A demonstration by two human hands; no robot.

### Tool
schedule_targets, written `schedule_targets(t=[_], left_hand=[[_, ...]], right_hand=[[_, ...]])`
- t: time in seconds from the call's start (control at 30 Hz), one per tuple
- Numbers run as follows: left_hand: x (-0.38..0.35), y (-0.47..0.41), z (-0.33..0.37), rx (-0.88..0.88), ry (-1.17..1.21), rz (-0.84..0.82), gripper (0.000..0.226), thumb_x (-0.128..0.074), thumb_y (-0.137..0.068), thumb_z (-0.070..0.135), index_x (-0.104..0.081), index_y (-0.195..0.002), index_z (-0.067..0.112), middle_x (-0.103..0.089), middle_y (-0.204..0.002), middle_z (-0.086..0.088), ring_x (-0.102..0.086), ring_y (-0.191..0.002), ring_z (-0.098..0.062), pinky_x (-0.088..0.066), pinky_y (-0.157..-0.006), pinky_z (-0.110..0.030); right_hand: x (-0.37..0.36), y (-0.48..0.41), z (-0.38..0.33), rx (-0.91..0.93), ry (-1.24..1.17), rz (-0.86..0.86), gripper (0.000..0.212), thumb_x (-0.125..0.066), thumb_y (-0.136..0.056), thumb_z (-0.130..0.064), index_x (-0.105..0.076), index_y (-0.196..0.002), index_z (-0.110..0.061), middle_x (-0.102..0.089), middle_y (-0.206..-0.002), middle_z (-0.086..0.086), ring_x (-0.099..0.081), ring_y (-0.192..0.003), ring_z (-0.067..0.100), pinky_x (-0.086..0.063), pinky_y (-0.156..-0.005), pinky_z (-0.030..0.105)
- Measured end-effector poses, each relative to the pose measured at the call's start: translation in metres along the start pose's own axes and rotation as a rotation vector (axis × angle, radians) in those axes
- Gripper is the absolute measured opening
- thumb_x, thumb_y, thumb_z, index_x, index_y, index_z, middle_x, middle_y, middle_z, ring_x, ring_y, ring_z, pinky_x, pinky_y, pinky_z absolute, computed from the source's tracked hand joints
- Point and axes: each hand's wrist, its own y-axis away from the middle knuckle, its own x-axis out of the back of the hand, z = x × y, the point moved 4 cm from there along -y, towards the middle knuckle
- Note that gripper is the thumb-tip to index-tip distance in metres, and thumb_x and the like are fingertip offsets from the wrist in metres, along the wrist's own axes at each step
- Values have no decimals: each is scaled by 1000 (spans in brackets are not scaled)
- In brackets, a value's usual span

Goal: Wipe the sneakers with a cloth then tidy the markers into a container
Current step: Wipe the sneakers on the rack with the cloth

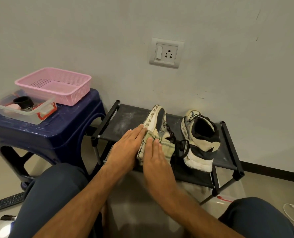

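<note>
I am pressing my left hand [125, 148] flat, its fingers [136, 133] straight and released, against the ridged white sole of the tipped sneaker [160, 121]. My right hand [155, 158] is lying just beside it, fingers straight too and gripping nothing, pushing the cloth [167, 146] onto the sneaker's side. The cloth, a soft pale checked fabric with dark stitched edging, is bunching under and between both hands. Just right of my right fingers the second sneaker [199, 141] is standing upright, cream mesh with black lining and a chunky white heel. Both are sitting on the dusty black fabric shelf [125, 117]. Well left of my left fingers, a glossy blue plastic stool [44, 134] is carrying a clear container [27, 115] with red clips and a pink perforated basket [70, 97].
</note>
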Motion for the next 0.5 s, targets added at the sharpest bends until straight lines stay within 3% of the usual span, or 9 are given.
schedule_targets(t=[0.1, 0.17, 0.27, 0.4, 0.5], left_hand=[[-1, 1, 0, 1, 37, 5, 85, -68, -88, 29, -16, -154, 15, -13, -161, -3, -16, -147, -13, -4, -116, -24], [-3, 0, -3, 22, 42, 13, 85, -70, -87, 25, -17, -153, 16, -15, -161, -3, -19, -146, -14, -9, -115, -25], [-4, -1, -6, 40, 43, 6, 86, -72, -85, 21, -20, -153, 17, -18, -160, -2, -24, -145, -16, -18, -116, -29], [-4, 0, -8, 27, 58, -20, 88, -72, -85, 27, -19, -154, 17, -16, -161, -2, -23, -145, -16, -21, -119, -33], [-2, -3, -5, 30, 78, -29, 85, -69, -87, 33, -19, -154, 19, -16, -161, 1, -27, -144, -17, -32, -115, -40]], right_hand=[[-7, 6, 3, 12, 19, -59, 82, -47, -98, -8, 15, -151, -4, 7, -159, 25, 0, -149, 33, -7, -121, 38], [-8, -1, 9, 32, -7, 65, 82, -55, -91, -7, -2, -153, -1, -17, -157, 27, -18, -147, 35, -15, -118, 43], [-10, -8, 10, 42, 6, 193, 74, -50, -82, -8, -22, -150, 3, -44, -142, 30, -43, -134, 39, -27, -112, 49], [-6, 3, 1, 67, 9, 185, 86, -72, -78, -7, -26, -150, 0, -57, -130, 28, -57, -121, 39, -44, -100, 47], [8, 11, -3, 94, -70, 157, 79, -61, -88, -8, -17, -153, -7, -59, -130, 19, -60, -117, 31, -50, -96, 40]])
